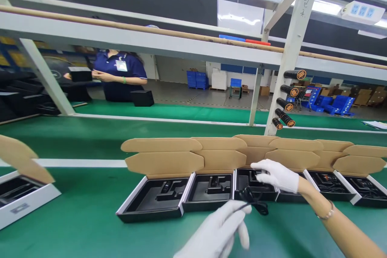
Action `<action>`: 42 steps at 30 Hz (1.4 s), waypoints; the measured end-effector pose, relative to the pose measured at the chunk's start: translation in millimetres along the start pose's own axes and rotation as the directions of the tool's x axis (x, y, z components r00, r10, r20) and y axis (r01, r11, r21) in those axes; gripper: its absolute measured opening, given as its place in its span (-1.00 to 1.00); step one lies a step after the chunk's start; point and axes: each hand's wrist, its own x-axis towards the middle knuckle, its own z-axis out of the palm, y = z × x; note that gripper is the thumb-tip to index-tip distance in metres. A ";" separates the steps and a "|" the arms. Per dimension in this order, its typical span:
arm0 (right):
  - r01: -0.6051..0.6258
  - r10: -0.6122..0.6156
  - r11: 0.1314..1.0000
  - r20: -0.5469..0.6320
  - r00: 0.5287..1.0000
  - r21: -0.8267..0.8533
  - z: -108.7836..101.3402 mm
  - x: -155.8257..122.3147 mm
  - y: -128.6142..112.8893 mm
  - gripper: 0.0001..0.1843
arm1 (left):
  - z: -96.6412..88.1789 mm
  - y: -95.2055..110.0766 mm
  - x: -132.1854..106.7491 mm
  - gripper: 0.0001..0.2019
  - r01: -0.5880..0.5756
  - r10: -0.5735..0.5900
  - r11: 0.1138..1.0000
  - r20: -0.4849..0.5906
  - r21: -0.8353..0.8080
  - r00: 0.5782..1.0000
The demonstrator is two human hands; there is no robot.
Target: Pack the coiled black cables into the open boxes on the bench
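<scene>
Black cable [253, 201] lies coiled at the front edge of an open box [255, 181], pinched by the fingers of the white-gloved left hand [217, 227]. Above that box, the gloved right hand [274, 176] spreads its fingers open, gripping nothing. Other open boxes [154, 199] line the green surface [75, 189]; beyond stands a co-worker [117, 74], with blue crates [196, 80] behind.

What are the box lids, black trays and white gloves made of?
Box lids: probably kraft cardboard, matte tan with crisp folded flaps. Trays: matte black moulded foam or plastic; the look doesn't settle which. Gloves: likely thin cotton fabric, matte white with soft creases at the fingers.
</scene>
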 end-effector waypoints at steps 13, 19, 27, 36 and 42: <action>-0.037 0.314 0.807 -0.375 0.872 0.590 0.2 -20.2 -33.7 -0.79 | 7.8 35.5 112.4 -0.40 -0.352 0.322 0.830 0.144 0.433 0.936; -0.090 0.073 0.995 -0.291 0.954 -0.048 4.0 -20.0 13.3 -0.76 | -5.9 39.8 136.8 -0.49 -0.297 0.148 0.811 0.314 0.503 0.938; -0.194 0.305 0.881 0.204 0.930 -0.433 52.6 25.3 36.8 -0.72 | -18.6 -21.1 162.2 -0.66 -0.256 0.180 0.366 0.202 0.895 0.963; -0.113 0.142 0.931 0.060 0.988 -0.347 30.0 -24.1 21.0 -0.58 | -7.5 -49.8 143.5 -0.68 -0.242 0.267 0.030 0.225 0.970 0.937; -0.561 0.463 0.783 -0.351 0.814 -0.269 11.9 -220.7 49.6 -0.60 | -8.9 -43.6 137.8 -0.68 -0.318 0.312 -0.029 0.311 0.948 0.898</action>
